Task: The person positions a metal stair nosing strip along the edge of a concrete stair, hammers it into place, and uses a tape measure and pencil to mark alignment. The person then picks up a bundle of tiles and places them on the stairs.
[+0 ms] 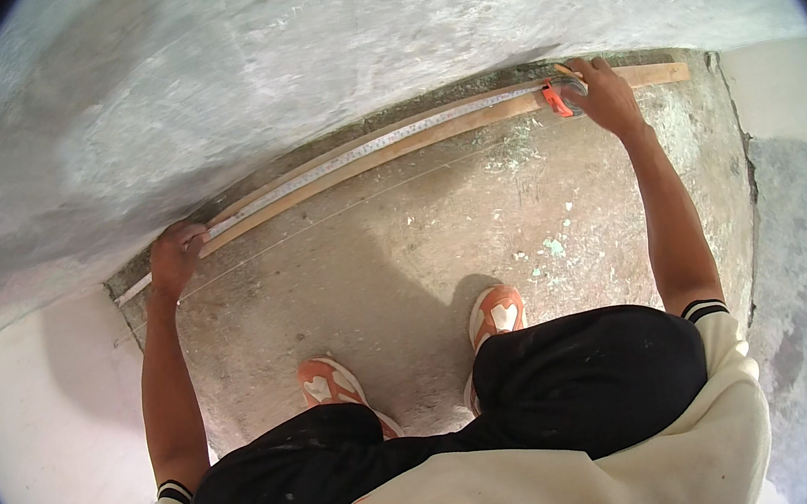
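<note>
A long wooden strip lies on the floor along the base of the wall. The pale blade of a tape measure is stretched along the strip. My left hand is closed on the blade near the strip's left end, fingers curled over it. At the right, my right hand grips the orange and clear case of the tape measure, resting on the strip. A thin yellowish stick, perhaps a pencil, shows by the right fingers; its far part is hidden.
A rough grey wall rises just beyond the strip. Side walls stand at the left and right. A thin line crosses the stained concrete floor. My orange and white shoes are planted on it. Pale green flecks dot the floor.
</note>
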Tool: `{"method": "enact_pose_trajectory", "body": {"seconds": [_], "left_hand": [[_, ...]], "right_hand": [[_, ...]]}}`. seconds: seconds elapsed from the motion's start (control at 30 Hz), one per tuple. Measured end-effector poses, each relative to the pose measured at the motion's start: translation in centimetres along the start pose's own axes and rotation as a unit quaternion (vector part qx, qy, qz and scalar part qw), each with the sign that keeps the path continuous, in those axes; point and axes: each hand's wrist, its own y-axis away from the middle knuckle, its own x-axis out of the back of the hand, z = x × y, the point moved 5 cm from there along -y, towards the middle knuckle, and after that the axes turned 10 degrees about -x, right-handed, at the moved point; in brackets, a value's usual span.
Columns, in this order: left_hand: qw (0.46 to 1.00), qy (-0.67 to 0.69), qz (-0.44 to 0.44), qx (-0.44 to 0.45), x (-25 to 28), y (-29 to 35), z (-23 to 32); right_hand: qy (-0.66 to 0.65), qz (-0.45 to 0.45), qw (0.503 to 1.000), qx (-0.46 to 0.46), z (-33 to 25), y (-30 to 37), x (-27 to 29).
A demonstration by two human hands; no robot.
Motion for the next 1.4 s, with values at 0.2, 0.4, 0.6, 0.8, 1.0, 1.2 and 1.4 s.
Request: {"method": "enact_pose_trajectory", "body": {"seconds": [0.2,0.4,0.6,0.8,1.0,1.2,1.4], "left_hand": [[1.0,-0.016,-0.009,-0.003,0.1,-0.2,-0.7],[0.998,0.02,0.04,0.043,3.5,0.5,1.6],[0.999,-0.008,0.039,-0.021,6.3,1.4,14.1],[0.97,0.036,-0.031,-0.24,2.7,3.6,31.9],[0.953,0.2,-0.149,-0.173,6.8,9.9,38.4],[0.915,0.239,-0.22,0.239,9.5,20.2,38.1],[0.796,0.366,-0.225,0.427,12.2,23.0,43.7]], "right_hand": [[0.076,-0.073,0.994,-0.017,0.1,-1.0,-2.7],[0.093,-0.04,0.995,0.008,-1.7,-0.7,0.0],[0.022,-0.061,0.996,0.058,-7.4,7.6,2.9],[-0.1,-0.269,0.955,0.072,-14.0,21.1,-1.3],[-0.13,-0.221,0.961,-0.105,-0.1,26.9,-3.8],[-0.002,-0.162,0.941,-0.298,13.1,23.5,-4.3],[-0.193,-0.082,0.919,-0.334,13.7,25.2,-1.2]]}}
